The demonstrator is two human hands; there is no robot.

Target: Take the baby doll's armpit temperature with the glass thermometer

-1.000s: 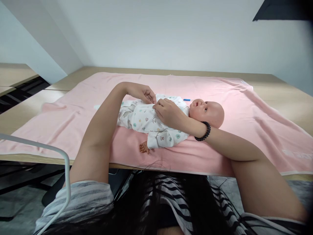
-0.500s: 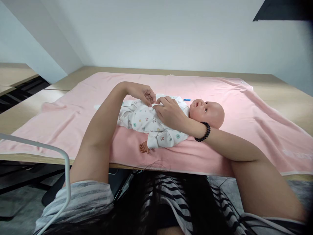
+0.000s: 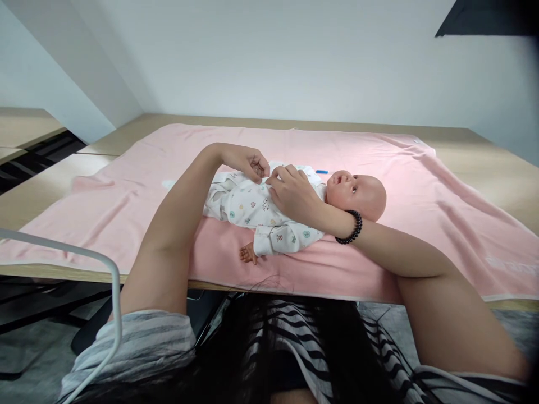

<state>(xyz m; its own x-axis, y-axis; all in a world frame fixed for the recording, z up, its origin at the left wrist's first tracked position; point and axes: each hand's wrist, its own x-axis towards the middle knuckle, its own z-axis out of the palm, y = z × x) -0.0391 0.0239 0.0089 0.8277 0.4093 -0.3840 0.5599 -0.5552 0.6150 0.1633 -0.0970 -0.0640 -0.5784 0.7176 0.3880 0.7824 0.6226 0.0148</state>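
Observation:
A baby doll (image 3: 357,196) lies on its back with its head to the right, dressed in a white printed romper (image 3: 246,206). Over the doll's belly, my left hand (image 3: 252,164) is closed, its fingertips pinched at the front of the romper. My right hand (image 3: 292,191) reaches across the chest from the right, fingers bent and pinching at the same spot, almost touching the left fingertips. Whatever small part of the garment lies between the fingers is hidden. One doll hand (image 3: 248,253) pokes out of the near sleeve.
A pink towel (image 3: 138,207) with some folds covers most of the wooden table (image 3: 497,148). Beyond the doll's shoulder lies a small blue object (image 3: 322,171). A white curved tube (image 3: 115,303) runs through the lower left, in front of my left arm. A wall stands behind the table.
Both hands stay at the romper's front. My left hand has shifted very slightly to the right and its fingers have curled a little more. The doll has not moved.

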